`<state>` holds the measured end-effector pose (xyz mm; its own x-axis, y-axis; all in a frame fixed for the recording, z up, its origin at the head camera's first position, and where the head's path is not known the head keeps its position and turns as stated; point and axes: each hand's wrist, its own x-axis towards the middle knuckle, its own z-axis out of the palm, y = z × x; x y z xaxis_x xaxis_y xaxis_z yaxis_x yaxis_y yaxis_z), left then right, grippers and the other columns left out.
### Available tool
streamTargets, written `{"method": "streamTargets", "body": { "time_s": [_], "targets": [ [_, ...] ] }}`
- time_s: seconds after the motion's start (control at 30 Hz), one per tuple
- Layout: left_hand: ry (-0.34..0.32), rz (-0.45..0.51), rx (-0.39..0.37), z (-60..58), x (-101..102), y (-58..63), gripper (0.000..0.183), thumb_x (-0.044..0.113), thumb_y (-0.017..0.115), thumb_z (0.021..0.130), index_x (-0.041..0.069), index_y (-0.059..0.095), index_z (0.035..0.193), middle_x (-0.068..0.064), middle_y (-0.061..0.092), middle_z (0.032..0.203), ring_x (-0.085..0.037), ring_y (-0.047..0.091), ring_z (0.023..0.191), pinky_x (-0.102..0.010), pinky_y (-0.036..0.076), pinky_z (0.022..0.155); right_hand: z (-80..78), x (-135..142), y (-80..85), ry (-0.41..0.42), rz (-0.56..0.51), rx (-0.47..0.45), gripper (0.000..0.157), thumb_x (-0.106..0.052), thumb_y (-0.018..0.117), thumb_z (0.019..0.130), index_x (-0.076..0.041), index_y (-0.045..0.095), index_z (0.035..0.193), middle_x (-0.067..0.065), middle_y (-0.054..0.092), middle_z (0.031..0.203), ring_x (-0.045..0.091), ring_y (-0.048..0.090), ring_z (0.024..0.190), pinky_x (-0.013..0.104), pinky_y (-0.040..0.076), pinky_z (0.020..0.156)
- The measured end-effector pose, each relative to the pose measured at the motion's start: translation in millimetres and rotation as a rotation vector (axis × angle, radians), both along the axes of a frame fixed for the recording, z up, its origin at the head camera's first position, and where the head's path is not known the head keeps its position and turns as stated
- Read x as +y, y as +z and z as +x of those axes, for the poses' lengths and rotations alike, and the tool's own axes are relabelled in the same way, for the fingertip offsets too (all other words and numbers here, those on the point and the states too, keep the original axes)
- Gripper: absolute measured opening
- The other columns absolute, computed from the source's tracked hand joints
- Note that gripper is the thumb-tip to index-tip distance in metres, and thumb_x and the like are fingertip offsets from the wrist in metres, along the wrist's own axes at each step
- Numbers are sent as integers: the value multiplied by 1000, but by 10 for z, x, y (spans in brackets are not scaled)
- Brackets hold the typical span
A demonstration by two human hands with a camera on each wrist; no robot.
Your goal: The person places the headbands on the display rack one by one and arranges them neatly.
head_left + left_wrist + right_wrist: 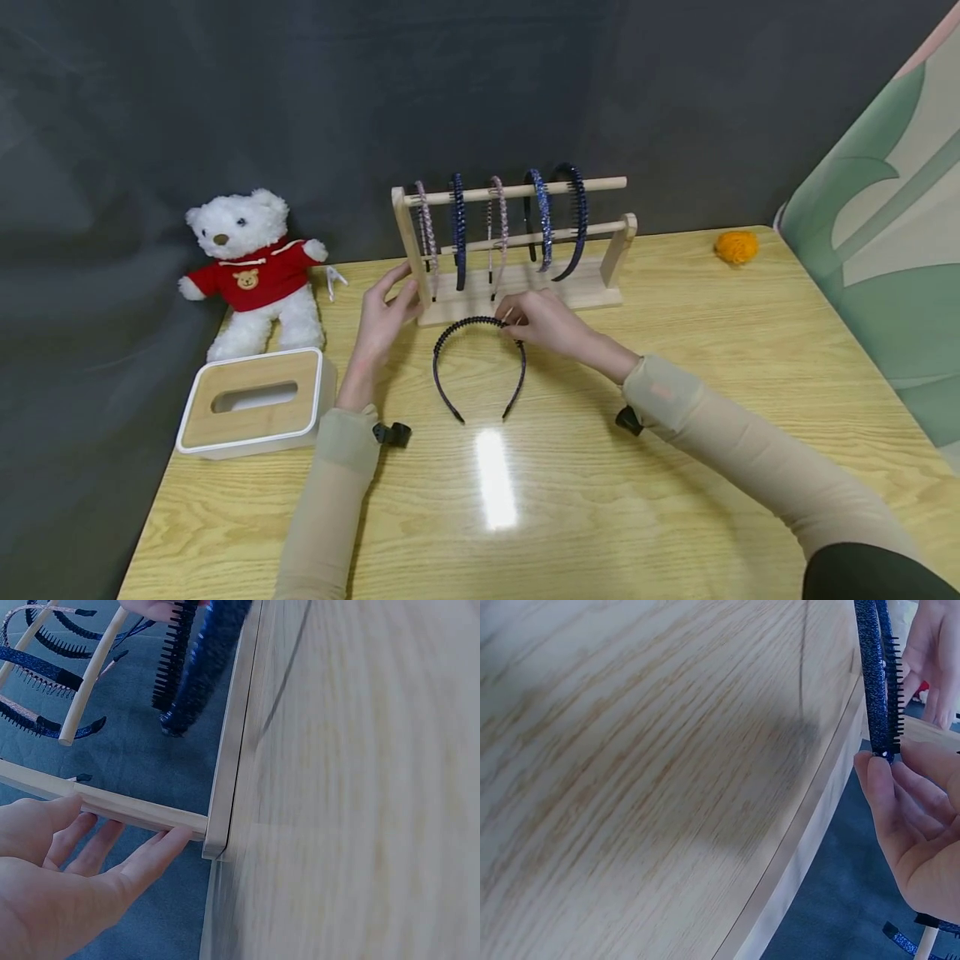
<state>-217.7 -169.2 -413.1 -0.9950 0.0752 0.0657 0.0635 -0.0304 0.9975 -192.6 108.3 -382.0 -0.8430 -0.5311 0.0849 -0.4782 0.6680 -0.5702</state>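
A light wooden headband rack (517, 287) stands at the back with several headbands on its upper bar, some pink, others dark or glittery blue. Against its left upright (135, 811), my left hand (386, 312) rests its thumb and fingers from the outer side; some fingertips are hidden behind the wood. In front of the rack, my right hand (547, 321) pinches a dark glittery toothed headband (437, 350) by its arched top. In the head view its two ends point towards me. The right wrist view shows the headband (874, 675) edge-on, above the fingertips.
On the left sits a white teddy bear (262, 271) in a red jumper, behind a tissue box (191, 417) with a wooden lid. An orange fluffy ball (737, 247) lies at the back right of the wooden table (675, 500). A dark cloth hangs behind.
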Motion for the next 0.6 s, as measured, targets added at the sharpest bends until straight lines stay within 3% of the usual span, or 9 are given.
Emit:
{"method": "streamTargets", "body": {
  "time_s": [0.2, 0.6],
  "targets": [
    [-8, -1, -1, 5, -4, 12, 47, 8, 56, 113, -1, 49, 158, -18, 44, 163, -50, 60, 130, -52, 56, 110, 38, 7, 30, 9, -6, 6, 22, -1, 84, 91, 4, 78, 112, 16, 80, 96, 27, 79, 86, 37, 69, 79],
    [-4, -8, 2, 0, -13, 3, 47, 7, 57, 112, -1, 50, 158, -18, 46, 162, -50, 61, 130, -48, 58, 107, 116, 71, 104, 8, -14, -13, 26, -3, 85, 92, 5, 78, 116, 16, 80, 97, 28, 79, 89, 38, 69, 79]
  ]
}}
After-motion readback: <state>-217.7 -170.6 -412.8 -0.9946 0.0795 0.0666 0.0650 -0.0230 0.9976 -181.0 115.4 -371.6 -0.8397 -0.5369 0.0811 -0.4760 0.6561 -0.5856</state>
